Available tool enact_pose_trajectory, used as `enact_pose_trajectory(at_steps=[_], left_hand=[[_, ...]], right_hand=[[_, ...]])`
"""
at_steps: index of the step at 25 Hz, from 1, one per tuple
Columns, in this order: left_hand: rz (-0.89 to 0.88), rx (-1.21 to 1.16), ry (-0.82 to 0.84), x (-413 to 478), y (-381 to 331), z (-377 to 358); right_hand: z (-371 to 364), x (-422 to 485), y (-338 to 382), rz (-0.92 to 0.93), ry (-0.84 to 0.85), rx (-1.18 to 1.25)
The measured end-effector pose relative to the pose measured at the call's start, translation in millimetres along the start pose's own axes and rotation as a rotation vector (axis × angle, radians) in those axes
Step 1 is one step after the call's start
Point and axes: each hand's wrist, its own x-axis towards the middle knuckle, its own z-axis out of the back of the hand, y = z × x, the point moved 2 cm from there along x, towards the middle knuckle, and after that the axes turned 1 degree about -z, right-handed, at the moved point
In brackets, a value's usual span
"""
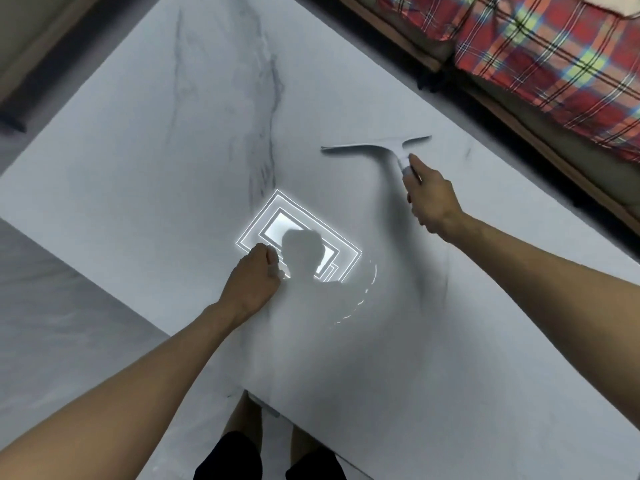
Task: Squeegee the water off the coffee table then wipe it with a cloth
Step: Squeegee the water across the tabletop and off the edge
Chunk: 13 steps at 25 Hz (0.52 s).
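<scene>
A: Head view: the right hand (431,199) is seen closed around the handle of a white squeegee (391,148); the forefinger is laid along the handle toward the blade; the blade is set on the surface, running left to right across the far right part of the coffee table (138,140).

B: And the left hand (254,280)?

A: It is curled loosely into a fist and rested on the tabletop nearer the front edge; something small and pale may be pinched at the fingertips, but what it is cannot be told; the hand is kept well apart from the squeegee.

B: What is noted on the table itself?

A: A pale marble-look top with grey veins running away from the viewer; a bright reflection of a rectangular ceiling light (298,237) is shown just beside the left hand, with the shadow of a head laid over it; a thin curved line of water (363,299) is caught shining to the right of that reflection.

B: Is any writing or brand to be read?

A: None can be read; the squeegee is plain.

B: Beyond the table?

A: Red plaid cushions (540,53) are seen on a wooden-framed seat at the upper right; bare knees and dark shorts (228,459) are seen below the near edge.
</scene>
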Motion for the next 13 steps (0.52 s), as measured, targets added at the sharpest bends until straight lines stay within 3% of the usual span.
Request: enact_pose_trajectory(at_steps=[3, 6, 13], left_hand=[[0.007, 0.002, -0.009, -5.8, 12.9, 3.3], [-0.018, 0.007, 0.002, -10.0, 8.7, -0.8], [-0.141, 0.159, 0.134, 0.5, -43.7, -36.8]], right_hand=[[-38.9, -8.6, 11.2, 0.088, 0.001, -0.039], [-50.0, -55.8, -29.1, 0.180, 0.040, -0.169], [11.3, -161.3, -158.0, 0.007, 0.133, -0.366]])
